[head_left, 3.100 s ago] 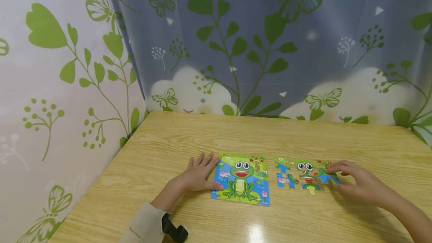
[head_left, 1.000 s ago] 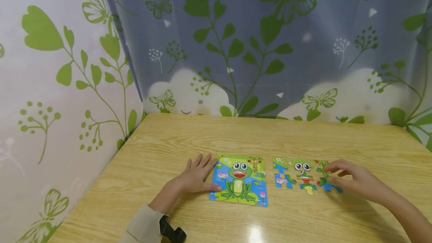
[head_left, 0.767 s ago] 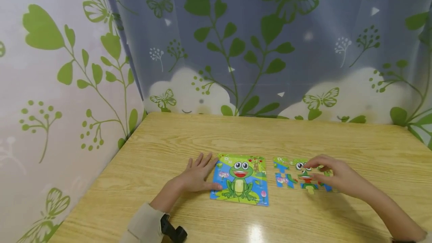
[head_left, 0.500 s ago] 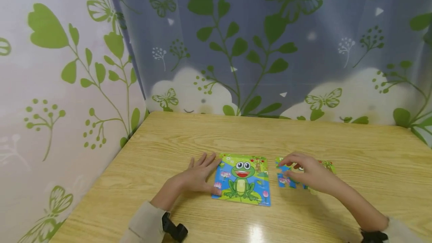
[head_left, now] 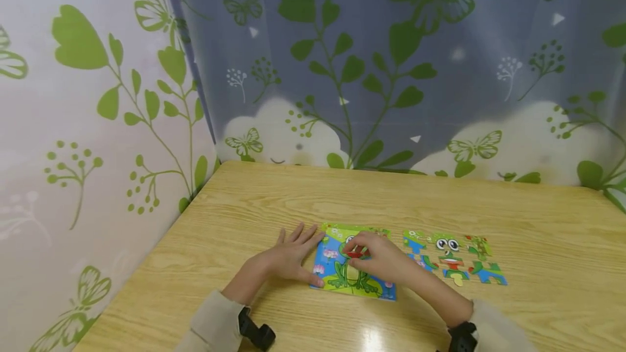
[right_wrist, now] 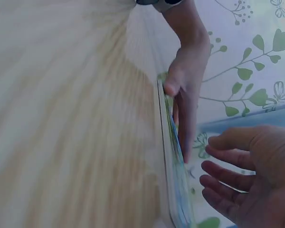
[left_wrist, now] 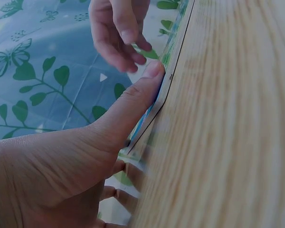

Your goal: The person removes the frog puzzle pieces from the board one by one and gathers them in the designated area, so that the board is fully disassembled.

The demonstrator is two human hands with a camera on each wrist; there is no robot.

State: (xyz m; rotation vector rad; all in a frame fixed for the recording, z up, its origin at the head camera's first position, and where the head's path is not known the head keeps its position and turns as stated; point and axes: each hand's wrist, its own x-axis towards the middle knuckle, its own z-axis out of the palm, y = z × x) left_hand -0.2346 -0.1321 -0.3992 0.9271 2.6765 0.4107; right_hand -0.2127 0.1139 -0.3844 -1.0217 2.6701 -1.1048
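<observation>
A square frog jigsaw puzzle (head_left: 330,265) lies assembled on the table in the head view. My left hand (head_left: 288,259) rests at its left side, fingers spread, with the thumb on the front left corner; the left wrist view shows that thumb (left_wrist: 133,102) against the puzzle's edge. Over the frog's face hovers my right hand (head_left: 386,257), its fingers loosely bent and hiding part of the picture. Nothing shows between those fingers (right_wrist: 228,175) in the right wrist view, and they look apart from the puzzle.
To the right, several loose frog jigsaw pieces (head_left: 451,261) lie roughly in rows, partly apart, on the wooden table (head_left: 274,194). Patterned cloth (head_left: 371,69) hangs behind the table and on its left.
My right hand has moved left from the loose pieces, across them, to above the assembled puzzle. The lower right piece sits a little farther right and lower. My left hand has stayed put.
</observation>
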